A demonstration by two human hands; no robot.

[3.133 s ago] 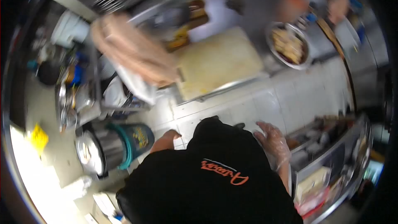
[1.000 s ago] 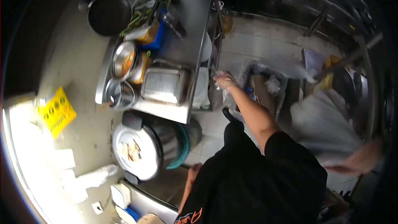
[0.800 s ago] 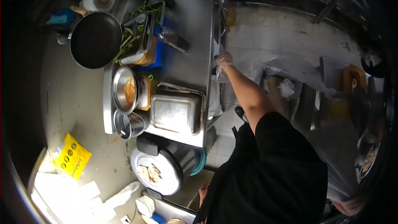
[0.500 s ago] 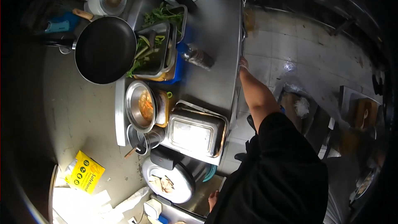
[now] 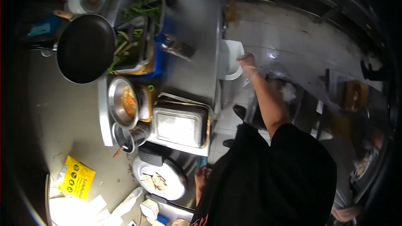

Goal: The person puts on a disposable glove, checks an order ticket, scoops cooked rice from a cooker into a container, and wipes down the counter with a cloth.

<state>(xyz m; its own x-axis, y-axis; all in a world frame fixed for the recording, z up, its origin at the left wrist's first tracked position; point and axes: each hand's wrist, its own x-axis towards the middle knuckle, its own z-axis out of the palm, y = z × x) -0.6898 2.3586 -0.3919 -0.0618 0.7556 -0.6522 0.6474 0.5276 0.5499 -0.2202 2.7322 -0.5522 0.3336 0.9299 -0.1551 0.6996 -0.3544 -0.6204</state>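
Note:
My right hand (image 5: 248, 61), in a clear plastic glove, grips the rim of a white plastic container (image 5: 235, 66). This container juts out past the counter's edge, and the counter hides the rest of it. Low in the view, my left hand (image 5: 201, 179) is beside the counter, close to a teal object (image 5: 204, 161). Its fingers are blurred and partly hidden, so I cannot tell if they touch it. Near that hand, a white plate (image 5: 166, 183) carries pale pieces of food.
The steel counter (image 5: 200, 75) bears a black frying pan (image 5: 86, 49), trays of greens (image 5: 130, 44), a steel bowl (image 5: 122, 87) of orange food, an upturned metal tray (image 5: 178, 126) and a pepper-like bottle (image 5: 178, 48). A co-worker's hand (image 5: 345, 214) shows at lower right.
The white container has come out from the counter's edge with my right hand, which moved away from the counter. My left hand has moved up, nearer the teal object. The view has shifted.

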